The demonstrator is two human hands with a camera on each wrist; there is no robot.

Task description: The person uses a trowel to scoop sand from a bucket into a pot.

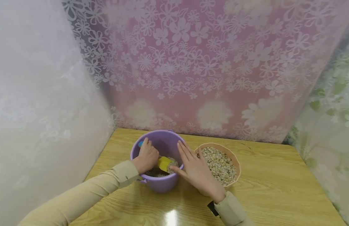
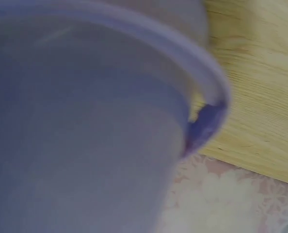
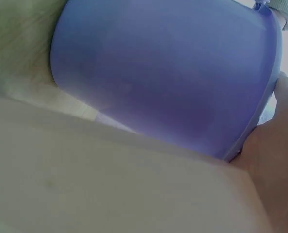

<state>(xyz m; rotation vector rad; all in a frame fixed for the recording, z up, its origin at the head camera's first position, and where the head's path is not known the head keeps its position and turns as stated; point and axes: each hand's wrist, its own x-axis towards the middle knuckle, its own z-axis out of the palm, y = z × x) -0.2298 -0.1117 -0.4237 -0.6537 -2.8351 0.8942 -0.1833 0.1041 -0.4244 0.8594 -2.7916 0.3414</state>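
Note:
A purple bucket (image 1: pixel 163 185) stands on the table with some fine gravel (image 1: pixel 174 161) in its bottom. Reaching down inside it, my left hand (image 1: pixel 147 157) grips a toy shovel whose yellow blade (image 1: pixel 164 164) lies in the gravel; a blue end (image 1: pixel 140 143) shows beyond the fingers. My right hand (image 1: pixel 197 172) is at the bucket's right rim, fingers extended and thumb over the opening. In the right wrist view the bucket's outer wall (image 3: pixel 173 73) fills the middle, with the right hand (image 3: pixel 275 145) against its rim. The left wrist view shows only the bucket's rim (image 2: pixel 202 63) and inside, not the hand.
To the right of the bucket, partly behind my right hand, sits a peach bowl (image 1: pixel 238 171) with a wavy rim, full of small pebbles (image 1: pixel 219 163). Both stand on a wooden table (image 1: pixel 276 188). Floral curtains (image 1: pixel 191 62) hang behind and at both sides.

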